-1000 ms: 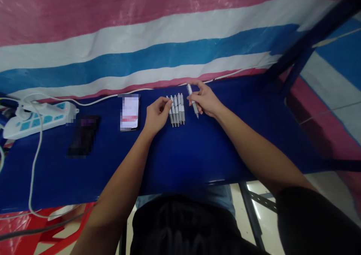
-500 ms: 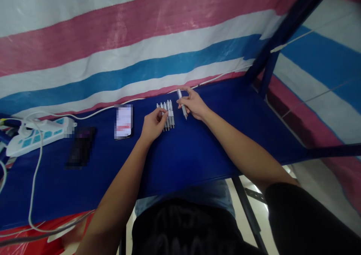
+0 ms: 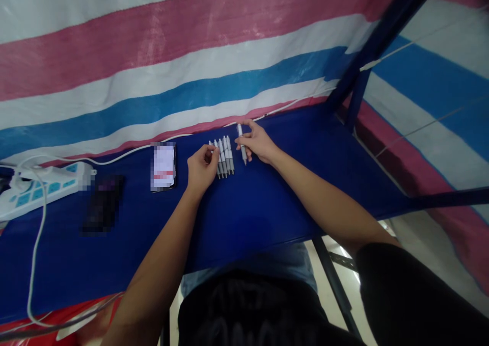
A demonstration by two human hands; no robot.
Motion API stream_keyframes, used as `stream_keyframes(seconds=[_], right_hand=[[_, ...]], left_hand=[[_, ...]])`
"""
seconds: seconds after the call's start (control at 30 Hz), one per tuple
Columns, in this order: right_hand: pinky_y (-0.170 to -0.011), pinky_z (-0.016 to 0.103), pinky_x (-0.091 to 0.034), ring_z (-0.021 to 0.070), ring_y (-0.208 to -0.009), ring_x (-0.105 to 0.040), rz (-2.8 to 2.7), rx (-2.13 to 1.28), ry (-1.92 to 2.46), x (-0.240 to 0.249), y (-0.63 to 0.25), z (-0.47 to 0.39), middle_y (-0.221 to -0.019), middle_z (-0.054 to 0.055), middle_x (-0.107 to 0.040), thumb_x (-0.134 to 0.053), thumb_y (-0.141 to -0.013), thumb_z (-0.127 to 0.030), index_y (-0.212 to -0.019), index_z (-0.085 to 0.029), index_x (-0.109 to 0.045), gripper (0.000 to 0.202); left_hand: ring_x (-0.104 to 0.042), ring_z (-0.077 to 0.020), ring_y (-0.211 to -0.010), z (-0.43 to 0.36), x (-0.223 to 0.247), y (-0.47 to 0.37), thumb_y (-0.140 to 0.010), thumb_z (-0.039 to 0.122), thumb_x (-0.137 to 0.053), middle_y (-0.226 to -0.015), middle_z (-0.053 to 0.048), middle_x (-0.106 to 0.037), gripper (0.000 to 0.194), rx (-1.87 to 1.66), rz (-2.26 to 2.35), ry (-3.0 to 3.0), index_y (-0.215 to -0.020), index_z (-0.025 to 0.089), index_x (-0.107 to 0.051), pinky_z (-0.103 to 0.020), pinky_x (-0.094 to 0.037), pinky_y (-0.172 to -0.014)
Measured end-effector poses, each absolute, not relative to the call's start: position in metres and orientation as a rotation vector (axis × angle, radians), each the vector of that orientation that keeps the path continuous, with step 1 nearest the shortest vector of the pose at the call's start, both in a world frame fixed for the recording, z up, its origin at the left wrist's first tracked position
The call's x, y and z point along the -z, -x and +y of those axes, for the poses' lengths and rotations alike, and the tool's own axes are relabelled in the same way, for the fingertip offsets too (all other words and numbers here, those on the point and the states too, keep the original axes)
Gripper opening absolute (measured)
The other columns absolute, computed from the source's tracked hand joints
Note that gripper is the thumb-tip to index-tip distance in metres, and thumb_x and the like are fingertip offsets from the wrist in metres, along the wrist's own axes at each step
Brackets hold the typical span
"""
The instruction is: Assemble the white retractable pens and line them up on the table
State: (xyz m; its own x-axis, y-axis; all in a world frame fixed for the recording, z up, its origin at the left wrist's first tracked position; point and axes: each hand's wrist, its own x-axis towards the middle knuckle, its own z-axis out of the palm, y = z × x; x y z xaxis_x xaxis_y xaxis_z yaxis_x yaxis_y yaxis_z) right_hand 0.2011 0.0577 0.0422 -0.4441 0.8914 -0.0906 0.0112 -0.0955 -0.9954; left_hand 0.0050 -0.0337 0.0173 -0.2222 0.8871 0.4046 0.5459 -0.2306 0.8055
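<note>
Several white and grey pens (image 3: 225, 157) lie side by side on the blue table (image 3: 252, 208), tips toward me. My left hand (image 3: 204, 167) is at the left end of this row, thumb and fingers pinched together over the leftmost pen; the fingers partly cover it. Just right of the row, my right hand (image 3: 257, 142) holds a single white and grey pen (image 3: 243, 150) between thumb and fingers. This pen is nearly parallel to the others, its tip pointing toward me, with a small gap between it and the row.
A phone with a lit screen (image 3: 164, 166) lies left of my left hand. Farther left are a dark blurred object (image 3: 103, 203) and a white power strip (image 3: 49, 188) with cables. Behind the table hangs a striped sheet (image 3: 191, 99); a blue frame post (image 3: 357, 99) stands at right.
The pen in my right hand has turned more upright in view, closer to parallel with the row. My left hand has shifted slightly left along the pens. The whole view has shifted a little.
</note>
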Motion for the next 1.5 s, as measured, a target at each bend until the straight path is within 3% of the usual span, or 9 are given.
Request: stream_keyframes(seconds=[0.27, 0.37, 0.5, 0.6, 0.67, 0.83, 1.0, 1.13, 1.5], right_hand=[[-0.038, 0.029, -0.050, 0.0131, -0.044, -0.054, -1.569, -1.609, 0.986, -0.036, -0.200, 0.057, -0.074, -0.005, -0.067, -0.074, -0.082, -0.015, -0.157, -0.024, -0.035, 0.085], [-0.039, 0.029, -0.051, 0.0131, -0.043, -0.054, -1.610, -1.612, 0.977, -0.035, -0.201, 0.057, -0.072, -0.006, -0.066, -0.074, -0.083, -0.015, -0.154, -0.024, -0.040, 0.079], [-0.037, 0.030, -0.051, 0.0143, -0.042, -0.055, -1.638, -1.606, 0.992, -0.034, -0.202, 0.058, -0.070, -0.005, -0.067, -0.071, -0.083, -0.014, -0.149, -0.022, -0.043, 0.072], [-0.038, 0.030, -0.051, 0.0138, -0.042, -0.055, -1.638, -1.607, 0.992, -0.033, -0.201, 0.058, -0.071, -0.005, -0.067, -0.073, -0.083, -0.015, -0.148, -0.023, -0.043, 0.073], [-0.038, 0.029, -0.051, 0.0133, -0.042, -0.055, -1.652, -1.619, 0.993, -0.033, -0.201, 0.058, -0.071, -0.006, -0.066, -0.074, -0.082, -0.015, -0.148, -0.023, -0.043, 0.073], [-0.040, 0.031, -0.054, 0.0158, -0.044, -0.059, -1.641, -1.616, 0.973, -0.033, -0.201, 0.058, -0.072, -0.005, -0.066, -0.073, -0.084, -0.015, -0.156, -0.023, -0.035, 0.082], [-0.035, 0.028, -0.050, 0.0145, -0.039, -0.056, -1.661, -1.499, 0.971, -0.033, -0.203, 0.060, -0.069, -0.007, -0.065, -0.068, -0.082, -0.010, -0.145, -0.022, -0.044, 0.068], [-0.037, 0.026, -0.052, 0.0142, -0.041, -0.058, -1.620, -1.434, 0.957, -0.034, -0.201, 0.062, -0.069, -0.008, -0.065, -0.066, -0.082, -0.007, -0.145, -0.023, -0.042, 0.069], [-0.035, 0.021, -0.049, 0.0123, -0.039, -0.056, -1.565, -1.457, 0.954, -0.038, -0.207, 0.068, -0.067, -0.010, -0.063, -0.061, -0.085, 0.001, -0.145, -0.023, -0.041, 0.068]], left_hand=[[-0.054, -0.0199, -0.069, -0.035, -0.022, -0.009, -0.099, 0.033, -0.069, -0.068, 0.000, -0.058, 0.014, -1.406, 1.626, -1.993, -0.089, 0.025, -0.074, -0.034, -0.043, -0.071], [-0.056, -0.0241, -0.080, -0.034, -0.021, -0.009, -0.100, 0.033, -0.067, -0.077, -0.003, -0.061, 0.014, -1.322, 1.622, -2.102, -0.090, 0.025, -0.073, -0.039, -0.045, -0.082], [-0.058, -0.0356, -0.114, -0.035, -0.018, -0.010, -0.097, 0.038, -0.072, -0.116, -0.012, -0.071, 0.015, -1.192, 1.724, -2.198, -0.104, 0.026, -0.075, -0.053, -0.041, -0.104], [-0.048, -0.0435, -0.139, -0.036, -0.013, -0.013, -0.094, 0.043, -0.076, -0.147, -0.015, -0.063, 0.028, -1.093, 1.727, -2.247, -0.117, 0.027, -0.072, -0.061, -0.034, -0.116], [-0.043, -0.0452, -0.145, -0.036, -0.010, -0.014, -0.094, 0.045, -0.075, -0.154, -0.015, -0.060, 0.032, -1.066, 1.682, -2.255, -0.121, 0.027, -0.069, -0.063, -0.030, -0.121], [-0.046, -0.0478, -0.143, -0.034, -0.008, -0.014, -0.096, 0.046, -0.072, -0.150, -0.019, -0.062, 0.035, -1.024, 1.680, -2.212, -0.124, 0.025, -0.067, -0.066, -0.033, -0.120], [-0.051, -0.0450, -0.142, -0.034, -0.012, -0.016, -0.097, 0.048, -0.069, -0.146, -0.021, -0.063, 0.036, -0.921, 1.749, -2.301, -0.120, 0.021, -0.066, -0.063, -0.037, -0.122], [-0.050, -0.0411, -0.145, -0.035, -0.016, -0.021, -0.099, 0.049, -0.062, -0.149, -0.020, -0.062, 0.036, -0.801, 1.838, -2.407, -0.122, 0.021, -0.065, -0.060, -0.032, -0.128], [-0.045, -0.0481, -0.146, -0.028, -0.028, -0.040, -0.095, 0.036, -0.067, -0.147, -0.024, -0.060, 0.019, -0.705, 1.931, -2.359, -0.084, 0.020, -0.066, -0.068, -0.028, -0.126]])
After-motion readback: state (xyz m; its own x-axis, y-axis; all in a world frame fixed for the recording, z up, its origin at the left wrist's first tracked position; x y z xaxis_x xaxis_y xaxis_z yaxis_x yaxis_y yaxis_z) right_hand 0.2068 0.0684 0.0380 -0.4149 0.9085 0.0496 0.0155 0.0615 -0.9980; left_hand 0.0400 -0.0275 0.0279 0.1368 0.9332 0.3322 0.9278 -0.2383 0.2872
